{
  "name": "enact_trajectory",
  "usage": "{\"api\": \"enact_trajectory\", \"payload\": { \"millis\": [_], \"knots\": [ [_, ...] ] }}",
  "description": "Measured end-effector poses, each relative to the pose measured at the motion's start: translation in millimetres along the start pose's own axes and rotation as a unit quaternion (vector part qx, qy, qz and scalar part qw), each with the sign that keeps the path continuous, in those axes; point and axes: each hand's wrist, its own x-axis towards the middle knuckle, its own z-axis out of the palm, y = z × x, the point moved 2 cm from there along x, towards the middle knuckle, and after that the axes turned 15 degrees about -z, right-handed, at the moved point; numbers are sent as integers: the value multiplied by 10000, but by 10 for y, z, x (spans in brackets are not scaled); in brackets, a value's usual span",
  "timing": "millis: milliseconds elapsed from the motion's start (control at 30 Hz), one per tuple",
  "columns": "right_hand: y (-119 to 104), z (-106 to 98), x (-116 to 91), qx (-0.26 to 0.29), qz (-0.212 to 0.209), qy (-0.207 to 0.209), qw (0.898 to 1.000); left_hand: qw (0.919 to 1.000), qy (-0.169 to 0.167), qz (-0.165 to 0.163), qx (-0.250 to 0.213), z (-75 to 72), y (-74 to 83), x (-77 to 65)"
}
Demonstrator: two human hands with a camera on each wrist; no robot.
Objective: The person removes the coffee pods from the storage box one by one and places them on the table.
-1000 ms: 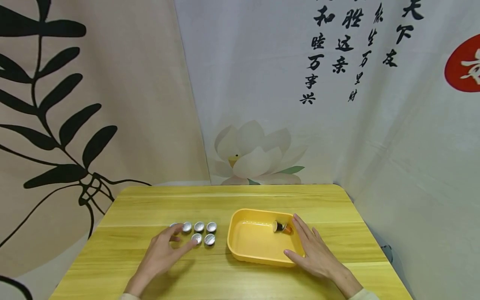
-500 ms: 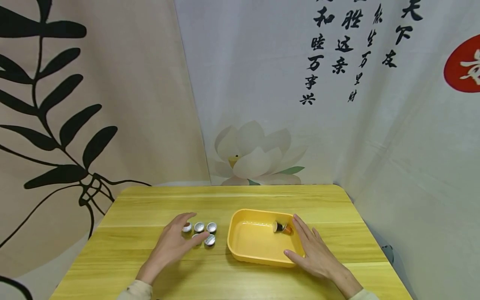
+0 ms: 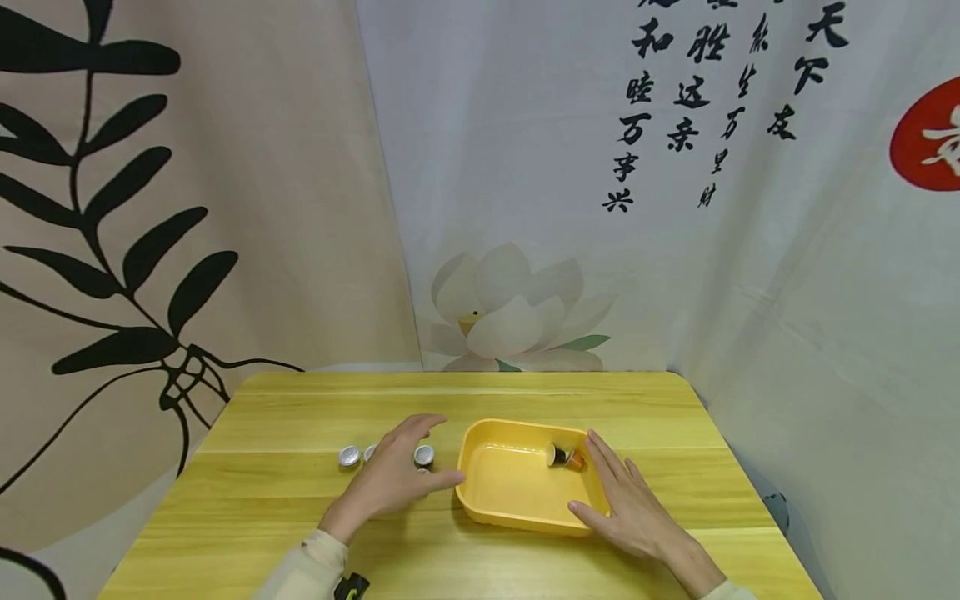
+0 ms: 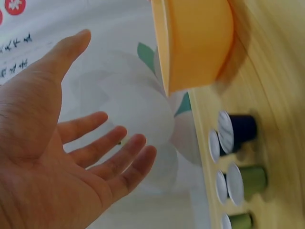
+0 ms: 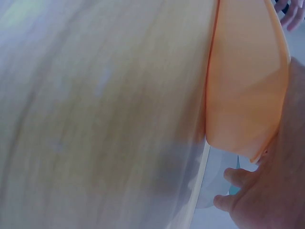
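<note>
My left hand (image 3: pixel 397 479) hovers with spread fingers between the coffee capsules and the yellow tray (image 3: pixel 513 492), its thumb tip right at the tray's left rim. Nothing lies in its palm in the left wrist view. Beneath it, foil-lidded capsules (image 3: pixel 349 456) stand on the table, partly hidden by the hand. From the side they show as a navy capsule (image 4: pixel 244 132) and green capsules (image 4: pixel 252 182), lids up. My right hand (image 3: pixel 633 512) rests against the tray's right end, fingers extended along the rim. Inside the tray lie a black capsule (image 3: pixel 556 455) and an orange capsule (image 3: pixel 575 461).
The wooden table (image 3: pixel 600 396) ends at a printed cloth backdrop (image 3: pixel 517 167) with a lotus and characters. A dark leaf-patterned cloth hangs at the left. A small black object (image 3: pixel 351 587) shows by the left sleeve.
My left hand has swept rightward over the capsules to the tray's left rim, uncovering the leftmost capsules. The right hand has stayed at the tray. The head view has shifted slightly.
</note>
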Motion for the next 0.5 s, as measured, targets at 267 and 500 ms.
{"api": "enact_trajectory", "payload": {
  "millis": [267, 500],
  "knots": [
    [2, -10, -3, 70, 17, -4, 10000, 9950, -507, 848, 123, 183, 310, 139],
    [4, -18, -8, 41, -27, 11, 10000, 9863, -912, 1311, 410, 360, 591, 276]
  ]
}}
